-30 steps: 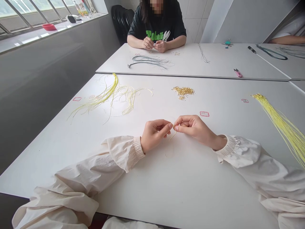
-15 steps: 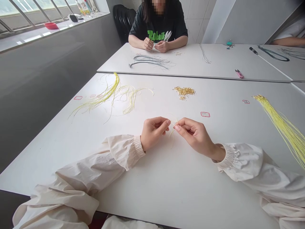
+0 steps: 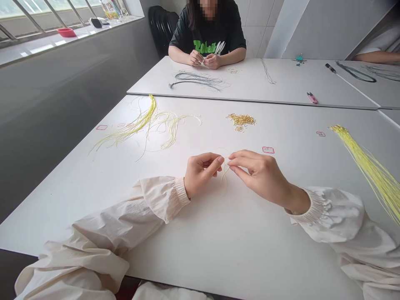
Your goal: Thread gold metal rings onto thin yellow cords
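Over the middle of the white table [image 3: 187, 246], my left hand [image 3: 203, 173] pinches a thin pale yellow cord [image 3: 223, 175] between thumb and forefinger. The cord's loose part hangs below the fingertips. My right hand [image 3: 261, 173] is just to the right, its thumb and fingers closed near the same cord; what lies between its fingertips is too small to make out. Beyond the hands lies a pile of small gold pieces [image 3: 241, 120]. Yellow cords [image 3: 150, 114] spread loosely at the left, and a yellow bundle [image 3: 365, 160] with gold ends lies at the right.
Small red-edged labels [image 3: 268, 150] lie on the table. Across its far seam are grey cords [image 3: 196, 79], pink snips [image 3: 311, 98] and a black pen-like tool [image 3: 330, 68]. Another person [image 3: 212, 33] sits opposite, both hands together. A further person's arm [image 3: 378, 57] shows at the far right.
My right hand has shifted its grip, its fingers now straighter and its wrist further right. My left hand holds nearly the same place. The hanging cord has swung slightly left.
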### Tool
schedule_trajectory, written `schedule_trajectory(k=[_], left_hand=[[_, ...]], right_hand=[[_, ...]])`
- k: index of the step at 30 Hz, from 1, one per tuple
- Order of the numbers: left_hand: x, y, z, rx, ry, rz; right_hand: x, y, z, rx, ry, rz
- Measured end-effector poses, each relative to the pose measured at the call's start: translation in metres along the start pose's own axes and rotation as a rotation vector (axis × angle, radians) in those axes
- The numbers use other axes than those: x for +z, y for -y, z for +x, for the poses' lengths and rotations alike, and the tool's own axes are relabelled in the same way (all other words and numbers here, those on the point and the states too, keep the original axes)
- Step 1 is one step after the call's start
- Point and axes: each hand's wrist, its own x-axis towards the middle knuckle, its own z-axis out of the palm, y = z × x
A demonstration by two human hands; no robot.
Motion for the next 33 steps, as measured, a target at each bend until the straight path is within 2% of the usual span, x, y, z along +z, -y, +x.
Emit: schedule_trajectory(k=[5,8,10,14,16,23,29,33], left_hand=[[-0.001,-0.001,-0.001,0.028,0.004,-0.009],[-0.001,-0.002,-0.001,0.044,0.019,-0.025],[-0.001,-0.002,-0.001,0.036,0.016,-0.025],[-0.001,-0.002,-0.001,0.008,0.005,-0.011],[0.000,-0.002,0.000,0.010,0.010,-0.012],[0.001,-0.003,-0.001,0.019,0.023,-0.021],[0.001,-0.003,-0.001,0.014,0.025,-0.020],[0.002,-0.003,0.000,0.006,0.031,-0.015]], right_hand=[[-0.003,0.007,0.006,0.372,0.302,0.543],[-0.005,0.008,0.010,0.452,0.374,0.711],[-0.005,0.006,0.010,0.453,0.353,0.708],[-0.001,0.003,0.006,0.436,0.244,0.545],[0.001,0.002,0.005,0.439,0.235,0.526],[0.006,0.000,0.009,0.396,0.136,0.862],[0.011,-0.003,0.006,0.450,0.123,0.929],[0.013,-0.003,0.005,0.463,0.061,1.005]])
